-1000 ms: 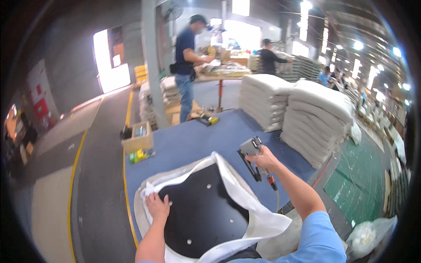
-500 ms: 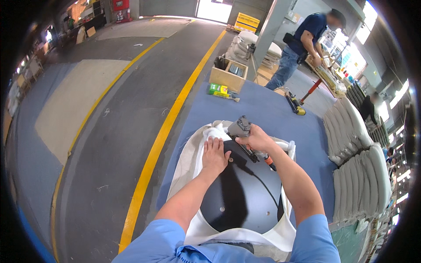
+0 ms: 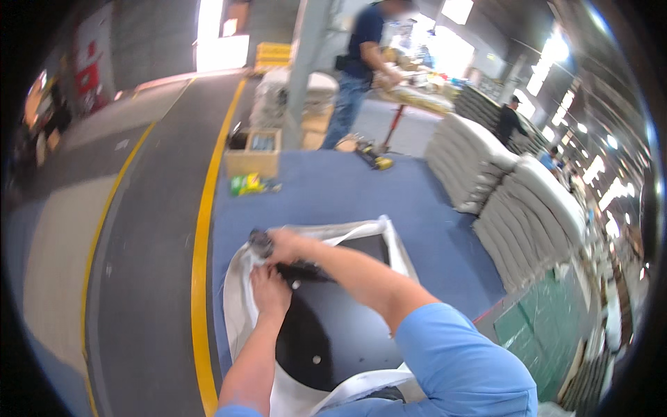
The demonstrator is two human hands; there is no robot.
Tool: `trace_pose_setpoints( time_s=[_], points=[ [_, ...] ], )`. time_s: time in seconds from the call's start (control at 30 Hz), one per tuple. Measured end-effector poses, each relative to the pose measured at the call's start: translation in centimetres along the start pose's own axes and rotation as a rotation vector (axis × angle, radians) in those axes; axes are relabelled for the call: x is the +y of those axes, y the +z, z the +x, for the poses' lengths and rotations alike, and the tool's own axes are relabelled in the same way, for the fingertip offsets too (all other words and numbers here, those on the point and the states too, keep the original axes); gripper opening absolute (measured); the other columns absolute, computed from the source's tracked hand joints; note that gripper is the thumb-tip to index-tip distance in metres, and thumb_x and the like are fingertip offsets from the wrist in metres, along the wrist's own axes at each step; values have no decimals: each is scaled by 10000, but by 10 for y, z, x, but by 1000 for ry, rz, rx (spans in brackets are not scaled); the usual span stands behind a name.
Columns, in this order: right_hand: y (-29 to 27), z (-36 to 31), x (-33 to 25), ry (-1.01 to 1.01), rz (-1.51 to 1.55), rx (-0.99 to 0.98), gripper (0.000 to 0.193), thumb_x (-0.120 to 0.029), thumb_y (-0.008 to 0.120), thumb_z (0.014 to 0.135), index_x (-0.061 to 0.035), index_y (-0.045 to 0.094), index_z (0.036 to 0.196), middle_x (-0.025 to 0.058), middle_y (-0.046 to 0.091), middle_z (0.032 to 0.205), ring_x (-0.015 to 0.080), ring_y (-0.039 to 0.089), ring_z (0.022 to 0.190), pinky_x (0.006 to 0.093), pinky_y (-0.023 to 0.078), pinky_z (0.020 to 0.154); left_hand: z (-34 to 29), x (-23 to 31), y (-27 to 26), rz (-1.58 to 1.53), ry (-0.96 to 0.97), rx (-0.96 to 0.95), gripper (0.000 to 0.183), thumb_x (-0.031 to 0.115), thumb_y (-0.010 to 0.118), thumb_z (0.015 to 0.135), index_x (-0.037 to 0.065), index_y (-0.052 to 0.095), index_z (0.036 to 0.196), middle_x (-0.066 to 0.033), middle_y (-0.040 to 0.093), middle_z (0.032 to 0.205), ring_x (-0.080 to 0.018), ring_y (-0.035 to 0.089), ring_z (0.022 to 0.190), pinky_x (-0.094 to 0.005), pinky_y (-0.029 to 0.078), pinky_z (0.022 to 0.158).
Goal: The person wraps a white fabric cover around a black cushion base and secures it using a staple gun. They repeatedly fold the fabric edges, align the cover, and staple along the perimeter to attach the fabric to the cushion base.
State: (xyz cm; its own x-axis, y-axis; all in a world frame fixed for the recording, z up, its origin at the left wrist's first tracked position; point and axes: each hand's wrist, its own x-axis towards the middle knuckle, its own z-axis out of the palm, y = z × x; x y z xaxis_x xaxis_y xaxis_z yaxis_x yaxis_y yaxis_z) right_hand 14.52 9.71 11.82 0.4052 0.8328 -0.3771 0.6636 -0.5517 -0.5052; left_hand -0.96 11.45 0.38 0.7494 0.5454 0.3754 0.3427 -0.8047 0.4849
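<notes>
A black, rounded panel with small holes [image 3: 333, 333] lies on the blue-topped table, with white fabric [image 3: 236, 299] wrapped up around its edges. My right hand [image 3: 286, 247] grips a dark nail or staple gun [image 3: 260, 243] over the panel's far left edge. Close below it, my left hand [image 3: 269, 286] presses on the fabric at the left rim, its fingers stretched out. My right forearm crosses above the panel and covers part of it. Motion blur softens both hands, and the tool's tip is hidden.
A wooden box [image 3: 253, 156] and a green-yellow packet [image 3: 246, 184] sit at the table's far left. A yellow-black tool [image 3: 375, 154] lies farther right. Stacked pale cushions [image 3: 528, 215] line the right side. A person in dark blue [image 3: 358, 62] works beyond the table.
My view has turned right, so the scene sits farther left. The gun has moved from the panel's top edge to its far left corner, near my left hand, which stays on the fabric.
</notes>
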Motion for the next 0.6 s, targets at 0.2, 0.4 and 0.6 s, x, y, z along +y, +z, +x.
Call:
trace_pose_setpoints(
  time_s=[0.2, 0.4, 0.6],
  points=[
    [-8, -105, 39, -79, -138, 219, 778, -307, 827, 854, -143, 489, 1536, 256, 713, 1261, 455, 670, 1186, 519, 531, 1021, 4, 0, -12, 65, -18, -16, 461, 150, 639, 966, -39, 629, 1387, -205, 589, 1394, -426, 469, 1430, -525, 314, 1262],
    [-32, -285, 163, 385, -115, 447, 754, -276, 815, 869, -253, 496, 1551, 149, 693, 1346, 380, 645, 1272, 493, 530, 1055, 3, 19, -29, 67, -44, -125, 510, 198, 658, 988, -43, 593, 1433, -217, 540, 1485, -438, 406, 1483, -513, 279, 1284],
    [27, -411, 298, 914, -43, 747, 768, -136, 718, 900, -241, 409, 1596, 248, 542, 1426, 472, 603, 1288, 554, 535, 1038, -66, 66, -38, 173, 25, -426, 762, 435, 586, 1037, -30, 393, 1609, -302, 290, 1692, -518, 219, 1584, -585, 159, 1311]
  ],
)
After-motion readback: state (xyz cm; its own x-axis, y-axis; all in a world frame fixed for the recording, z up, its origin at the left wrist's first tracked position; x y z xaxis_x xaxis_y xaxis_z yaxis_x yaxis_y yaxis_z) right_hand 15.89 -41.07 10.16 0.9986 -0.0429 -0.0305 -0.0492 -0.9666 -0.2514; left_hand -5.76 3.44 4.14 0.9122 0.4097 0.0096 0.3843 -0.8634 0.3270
